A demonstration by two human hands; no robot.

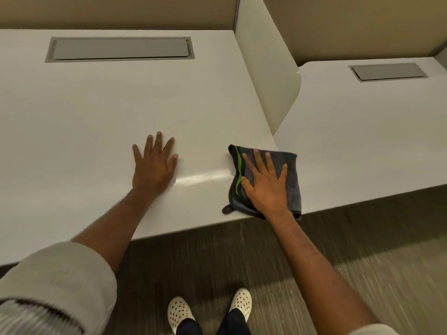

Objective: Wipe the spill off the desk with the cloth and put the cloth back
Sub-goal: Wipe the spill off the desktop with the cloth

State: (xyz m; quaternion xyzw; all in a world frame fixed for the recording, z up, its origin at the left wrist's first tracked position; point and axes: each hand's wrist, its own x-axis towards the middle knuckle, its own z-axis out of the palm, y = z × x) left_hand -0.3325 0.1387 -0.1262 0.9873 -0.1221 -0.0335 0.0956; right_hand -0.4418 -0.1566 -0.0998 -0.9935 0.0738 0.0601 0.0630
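A folded dark grey cloth point(291, 163) with a green stripe lies at the front right corner of the white desk point(96, 112). My right hand point(264, 184) presses flat on the cloth, fingers spread. My left hand point(154, 165) rests flat on the bare desk to the left of the cloth, fingers apart, holding nothing. A faint shiny wet streak point(200, 177) runs between the two hands near the desk's front edge.
A grey cable hatch point(119, 48) is set into the back of the desk. A white divider panel point(268, 76) separates it from a second desk point(362, 141) on the right, which has its own hatch point(387, 72). Carpet and my feet lie below.
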